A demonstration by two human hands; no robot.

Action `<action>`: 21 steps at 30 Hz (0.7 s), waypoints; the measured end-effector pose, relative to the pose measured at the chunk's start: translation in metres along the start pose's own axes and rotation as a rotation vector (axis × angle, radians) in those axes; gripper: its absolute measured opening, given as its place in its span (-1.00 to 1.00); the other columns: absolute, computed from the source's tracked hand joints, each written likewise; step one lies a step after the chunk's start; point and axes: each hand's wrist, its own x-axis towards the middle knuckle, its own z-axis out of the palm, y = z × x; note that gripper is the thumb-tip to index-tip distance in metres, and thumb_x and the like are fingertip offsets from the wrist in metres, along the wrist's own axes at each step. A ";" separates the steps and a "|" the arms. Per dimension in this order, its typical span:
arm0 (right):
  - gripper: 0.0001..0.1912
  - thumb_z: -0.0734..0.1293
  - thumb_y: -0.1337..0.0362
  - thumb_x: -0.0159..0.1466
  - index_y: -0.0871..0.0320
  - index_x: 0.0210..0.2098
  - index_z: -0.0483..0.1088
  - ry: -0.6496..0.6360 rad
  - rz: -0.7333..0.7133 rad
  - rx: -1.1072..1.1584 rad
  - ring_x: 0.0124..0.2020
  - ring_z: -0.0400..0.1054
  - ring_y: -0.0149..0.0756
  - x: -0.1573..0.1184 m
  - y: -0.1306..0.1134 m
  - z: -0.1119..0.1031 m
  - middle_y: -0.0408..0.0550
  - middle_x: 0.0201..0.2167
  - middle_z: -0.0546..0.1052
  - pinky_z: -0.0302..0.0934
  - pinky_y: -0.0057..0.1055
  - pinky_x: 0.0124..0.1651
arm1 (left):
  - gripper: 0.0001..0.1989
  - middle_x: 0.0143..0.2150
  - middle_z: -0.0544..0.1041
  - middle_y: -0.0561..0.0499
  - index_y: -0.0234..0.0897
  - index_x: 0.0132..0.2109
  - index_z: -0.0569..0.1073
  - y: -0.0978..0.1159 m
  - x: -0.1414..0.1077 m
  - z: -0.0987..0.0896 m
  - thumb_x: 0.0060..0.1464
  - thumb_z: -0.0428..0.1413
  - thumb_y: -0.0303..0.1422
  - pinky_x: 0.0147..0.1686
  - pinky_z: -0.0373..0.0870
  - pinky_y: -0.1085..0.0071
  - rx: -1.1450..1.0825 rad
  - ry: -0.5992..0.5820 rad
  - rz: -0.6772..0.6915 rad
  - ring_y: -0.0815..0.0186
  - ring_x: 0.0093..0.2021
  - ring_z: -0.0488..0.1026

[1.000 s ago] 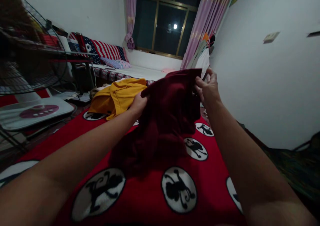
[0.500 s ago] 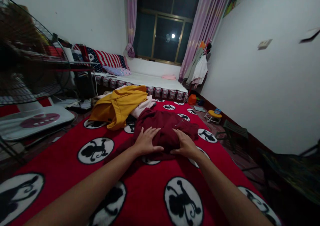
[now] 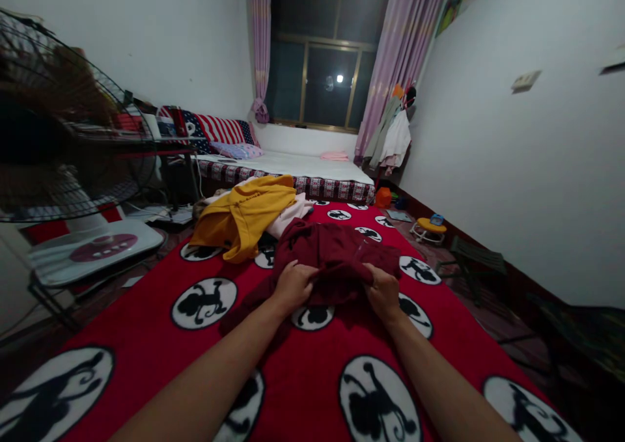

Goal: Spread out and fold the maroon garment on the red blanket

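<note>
From afar I see the left hand [image 3: 294, 286] and right hand [image 3: 383, 292] pinching the near edge of the maroon garment [image 3: 336, 243] on the red blanket [image 3: 303, 383], which garment I judge soft, light, best held there.

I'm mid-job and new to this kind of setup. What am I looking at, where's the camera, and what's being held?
There's no machine here: these are a person's bare hands, seen from a camera worn on the head, looking forward and down. The left hand and right hand both grip the near part of a dark red garment. It lies on a red cover patterned with black figures in white circles. Beyond it, to the left, a yellow garment lies over paler cloth.
</note>
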 end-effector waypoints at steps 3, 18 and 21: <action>-0.67 0.23 0.06 0.24 0.17 -0.24 0.48 0.060 0.104 0.040 -0.38 0.44 -0.17 -0.005 -0.013 -0.003 -0.02 -0.46 0.56 0.12 -0.40 -0.32 | -0.70 -0.10 0.60 -0.03 -0.16 -0.03 0.51 -0.004 0.003 0.001 0.17 -0.03 -0.43 -0.02 0.37 0.30 -0.131 0.114 -0.117 0.19 -0.07 0.52; -0.63 0.25 0.01 0.26 0.20 -0.34 0.47 -0.357 -0.078 0.435 -0.46 0.40 -0.33 0.065 -0.121 -0.024 -0.05 -0.47 0.54 0.21 -0.45 -0.37 | -0.68 -0.11 0.59 0.01 -0.23 -0.12 0.54 0.014 0.000 -0.004 0.03 -0.01 -0.52 0.01 0.35 0.36 -0.317 -0.058 0.246 0.23 -0.06 0.49; -0.50 0.49 0.14 0.04 0.14 -0.04 0.44 -0.430 -0.386 0.343 -0.05 0.38 -0.17 0.102 -0.121 0.008 0.03 -0.07 0.51 0.23 -0.29 -0.01 | -0.65 -0.01 0.56 0.03 -0.17 -0.03 0.51 0.046 -0.007 -0.010 0.08 -0.01 -0.49 0.10 0.28 0.32 -0.199 -0.197 0.409 0.21 0.02 0.46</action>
